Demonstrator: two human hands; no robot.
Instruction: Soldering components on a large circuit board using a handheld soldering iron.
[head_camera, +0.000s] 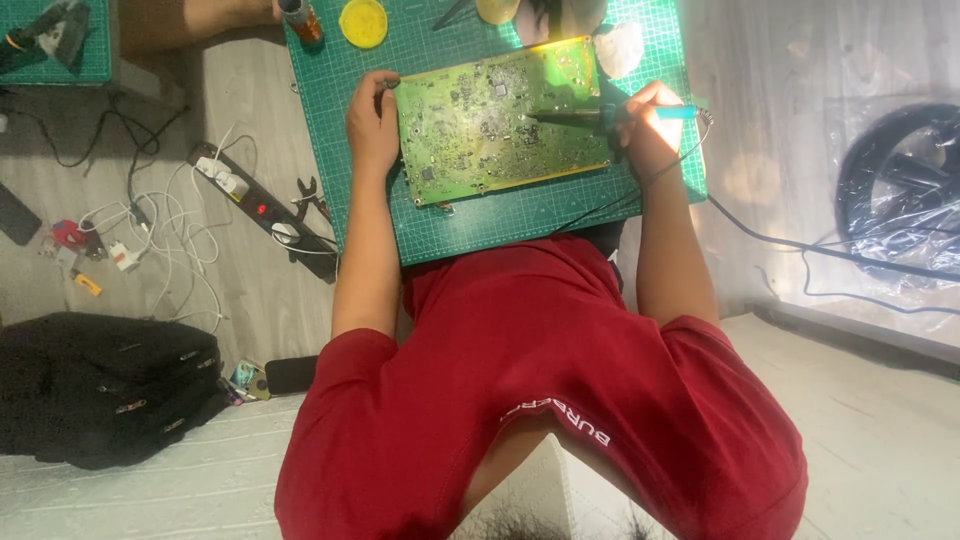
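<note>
Centrally on the green cutting mat (500, 215) lies a green circuit board (500, 125), slightly tilted, and everything else sits around it. At the board's left edge the person's left hand (372, 125) curls loosely, its fingertips touching the board's upper left corner; it grips nothing else that can be seen. At the board's right edge the right hand (650, 125) is closed around a soldering iron (600, 117) with a blue handle, the dark tip reaching leftward over the board's right half; whether the tip touches the board cannot be told. A black cable (760, 235) runs away from the iron, off to the right of the board. Beyond the board's far edge sit a yellow round lid (362, 22) and a white lump (620, 48). Left of the board, off the mat, a black power strip (250, 200) lies on the floor among white wires (180, 245).
</note>
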